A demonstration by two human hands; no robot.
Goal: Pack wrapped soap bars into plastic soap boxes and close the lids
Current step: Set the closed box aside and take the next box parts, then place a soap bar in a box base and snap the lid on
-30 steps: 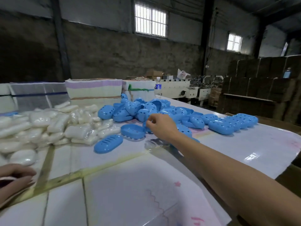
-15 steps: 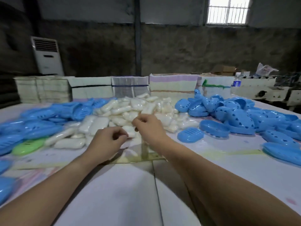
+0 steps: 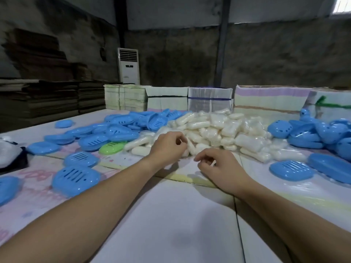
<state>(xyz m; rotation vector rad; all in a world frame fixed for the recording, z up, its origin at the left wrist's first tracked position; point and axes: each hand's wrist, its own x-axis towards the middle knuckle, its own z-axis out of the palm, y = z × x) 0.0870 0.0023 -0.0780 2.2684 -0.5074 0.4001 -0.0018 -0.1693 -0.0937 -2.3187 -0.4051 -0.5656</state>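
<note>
A heap of white wrapped soap bars (image 3: 214, 130) lies at the table's middle back. Blue plastic soap boxes are spread to the left (image 3: 76, 177) and piled to the right (image 3: 313, 133); one closed blue box (image 3: 290, 170) lies right of my hands, and a single green box (image 3: 112, 148) rests by the heap's left end. My left hand (image 3: 169, 147) and my right hand (image 3: 218, 166) hover close together at the heap's front edge, fingers curled in a pinch. A faint sheet of clear plastic film (image 3: 182, 167) seems to hang between them.
The white table (image 3: 171, 224) has a seam and yellowish tape just under my hands. Bundled flat cartons (image 3: 209, 99) line its far edge. A dark bag with white contents (image 3: 11, 156) sits at the left edge. Cardboard stacks (image 3: 47, 99) and a standing air conditioner (image 3: 128, 65) are behind.
My view has swung left from the right-hand box pile to the soap heap. My right hand came over from the blue boxes, and my left hand rose to meet it.
</note>
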